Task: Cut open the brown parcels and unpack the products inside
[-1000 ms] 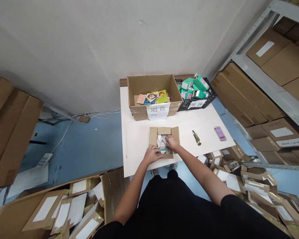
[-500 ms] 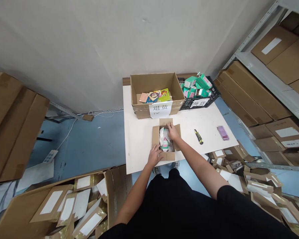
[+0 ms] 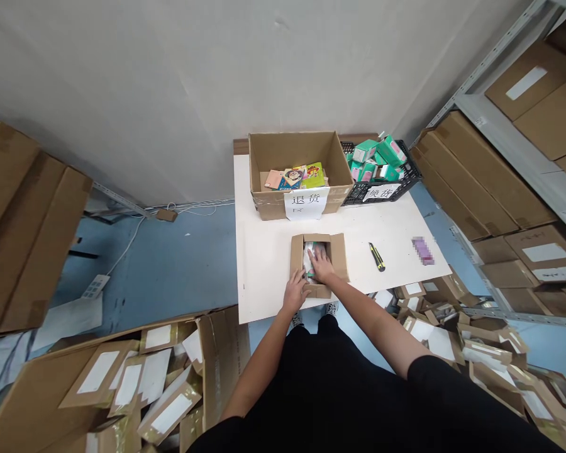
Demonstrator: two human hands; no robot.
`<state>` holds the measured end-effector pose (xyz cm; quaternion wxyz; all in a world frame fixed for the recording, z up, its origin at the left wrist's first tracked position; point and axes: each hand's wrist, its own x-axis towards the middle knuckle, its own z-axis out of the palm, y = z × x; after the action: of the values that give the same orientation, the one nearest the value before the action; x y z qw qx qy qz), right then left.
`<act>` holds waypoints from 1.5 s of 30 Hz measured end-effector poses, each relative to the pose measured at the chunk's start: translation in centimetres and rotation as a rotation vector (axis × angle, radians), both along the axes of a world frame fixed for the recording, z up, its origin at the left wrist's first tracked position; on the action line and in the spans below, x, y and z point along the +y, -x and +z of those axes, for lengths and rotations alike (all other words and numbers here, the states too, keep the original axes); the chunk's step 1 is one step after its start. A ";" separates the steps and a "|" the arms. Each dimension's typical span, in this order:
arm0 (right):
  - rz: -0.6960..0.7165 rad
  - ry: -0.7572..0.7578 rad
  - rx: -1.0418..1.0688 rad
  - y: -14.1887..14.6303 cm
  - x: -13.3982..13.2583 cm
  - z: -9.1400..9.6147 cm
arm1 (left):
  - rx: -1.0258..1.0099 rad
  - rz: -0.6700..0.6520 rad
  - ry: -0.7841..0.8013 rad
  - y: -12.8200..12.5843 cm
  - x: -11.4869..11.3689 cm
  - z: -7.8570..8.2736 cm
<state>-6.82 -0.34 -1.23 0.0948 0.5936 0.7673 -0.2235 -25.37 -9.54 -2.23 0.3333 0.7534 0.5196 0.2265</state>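
Note:
A small open cardboard box (image 3: 338,257) sits near the front edge of the white table, its flaps folded outward. White wrapping and a bit of green packaging (image 3: 310,274) show inside, partly covered by my hands. My left hand (image 3: 295,293) grips the box at its near left corner. Reaching into the box from the right, my right hand (image 3: 321,264) has its fingers apart on the contents; whether it touches the green packaging is hard to see.
Behind stand a large carton (image 3: 268,204) of small colourful boxes and a black crate (image 3: 405,184) of green boxes. A box cutter (image 3: 377,257) and a blurred purple item (image 3: 422,250) lie on the table (image 3: 264,277). Opened cartons fill the floor right; a big box (image 3: 217,365) stands left.
My right hand has moved from the far flap down into the box, over the contents. The far flap now stands more upright. My left hand stays at the near left corner.

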 end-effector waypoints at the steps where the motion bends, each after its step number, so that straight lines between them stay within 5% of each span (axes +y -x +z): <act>1: 0.005 -0.044 0.011 -0.1 0.0 0.1 | 0.000 0.000 0.004 0.0 0.1 0.1; 16: -0.066 -0.303 0.101 -2.5 1.1 5.1 | -0.015 0.014 0.024 -0.2 0.8 0.0; 27: -0.140 -0.303 0.138 -1.6 0.3 2.4 | -0.014 0.064 0.027 -1.1 0.8 -0.7; 33: -0.147 -0.184 0.076 0.2 0.6 3.2 | -0.026 0.084 0.010 -1.5 0.7 -1.0; 37: -0.289 -0.102 0.008 2.3 0.9 3.2 | -0.018 0.088 0.018 -1.4 0.7 -0.8; 45: -0.227 -0.191 0.008 1.8 0.0 4.8 | -0.009 0.126 -0.024 -1.5 0.7 -0.5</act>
<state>-8.64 -0.30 3.53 0.0090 0.6821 0.7132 -0.1612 -23.87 -8.88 -2.72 0.3115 0.7222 0.5618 0.2566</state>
